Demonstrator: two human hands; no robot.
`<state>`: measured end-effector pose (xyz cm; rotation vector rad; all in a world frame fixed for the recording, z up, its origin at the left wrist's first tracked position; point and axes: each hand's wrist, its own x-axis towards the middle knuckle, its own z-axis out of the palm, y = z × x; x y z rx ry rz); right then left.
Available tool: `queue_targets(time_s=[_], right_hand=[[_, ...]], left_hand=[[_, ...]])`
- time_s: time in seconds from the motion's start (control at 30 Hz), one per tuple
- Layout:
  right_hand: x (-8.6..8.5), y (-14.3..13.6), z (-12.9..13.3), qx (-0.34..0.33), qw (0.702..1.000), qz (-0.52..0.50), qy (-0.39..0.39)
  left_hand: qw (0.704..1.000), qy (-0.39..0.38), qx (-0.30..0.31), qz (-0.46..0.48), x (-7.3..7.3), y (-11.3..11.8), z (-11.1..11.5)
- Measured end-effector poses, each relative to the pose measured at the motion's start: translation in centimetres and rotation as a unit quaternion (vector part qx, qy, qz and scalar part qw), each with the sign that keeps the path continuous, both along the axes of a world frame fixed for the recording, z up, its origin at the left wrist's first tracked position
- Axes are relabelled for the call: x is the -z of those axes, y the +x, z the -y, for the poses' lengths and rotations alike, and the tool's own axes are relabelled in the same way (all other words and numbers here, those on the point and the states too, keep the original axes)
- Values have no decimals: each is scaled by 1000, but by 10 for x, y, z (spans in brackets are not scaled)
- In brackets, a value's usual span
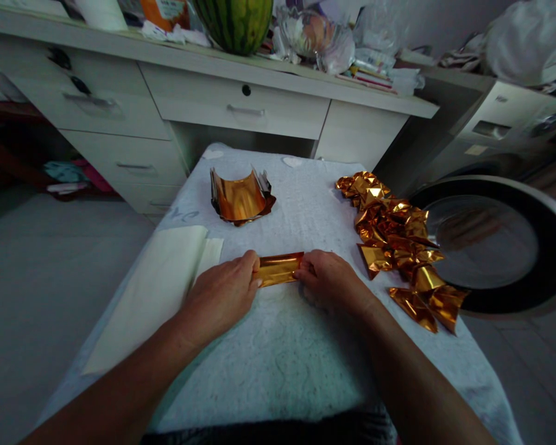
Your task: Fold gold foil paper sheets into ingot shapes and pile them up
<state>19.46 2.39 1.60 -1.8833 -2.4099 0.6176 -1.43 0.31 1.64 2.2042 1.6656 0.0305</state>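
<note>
The gold strip [278, 270] is lying between the two hands, over the middle of the cloth-covered surface [278, 358]. Its long axis is running across the view from the left hand [225, 290] to the right hand [332, 279], with the right end sitting slightly farther from the person than the left. Neither hand is nearer: each is touching its own end, so the strip is extending rightward from the left fingers and leftward from the right fingers. The middle span is showing uncovered and roughly flat, with light creasing.

The left fingers are pinching the left end, the thumb bearing on the near side and the forefinger lying toward the far corner. The right fingers are curling in and pinching the right end near its lower corner; the fingertips behind the foil are not showing, so their exact placing cannot be told. Whether the strip is touching the cloth beneath also cannot be told.

Beyond the strip and to the left, a curved foil stack [241, 196] is standing apart from both hands. The folded foils [398, 235] are lying in a heap to the right. Pale paper [151, 296] is lying beside the left hand.
</note>
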Motion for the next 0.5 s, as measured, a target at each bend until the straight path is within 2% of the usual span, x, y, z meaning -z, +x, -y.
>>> queue_targets(time_s=[0.33, 0.5], right_hand=[[1, 0, 1, -3, 1000, -5, 9], [2, 0, 1, -1, 1000, -11, 11]], left_hand=[[997, 51, 32, -38, 6, 1, 4], [997, 51, 35, -41, 6, 0, 5]])
